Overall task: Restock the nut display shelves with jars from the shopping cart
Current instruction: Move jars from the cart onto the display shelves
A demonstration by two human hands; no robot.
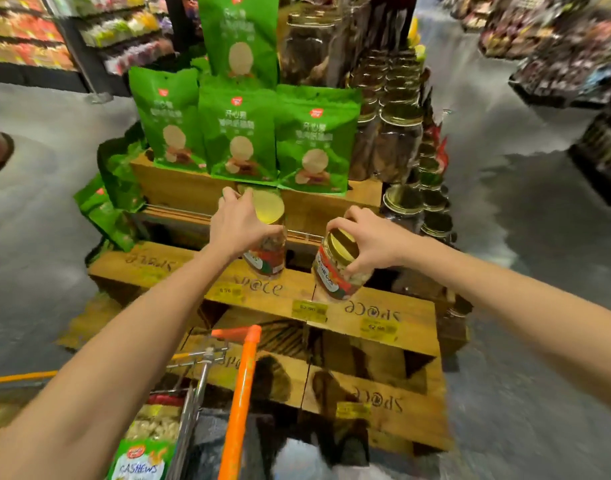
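My left hand grips a gold-lidded jar of mixed nuts by its top, held over the middle wooden shelf. My right hand holds a second gold-lidded jar labelled cashews, tilted, its base near the shelf board. The shopping cart with its orange handle is below me; a cashew jar lies inside at the lower left.
Green snack bags stand on the upper wooden tier. Stacks of dark gold-lidded jars fill the display's right side. Yellow price tags hang on the shelf fronts. Grey floor lies on both sides, with store shelving beyond.
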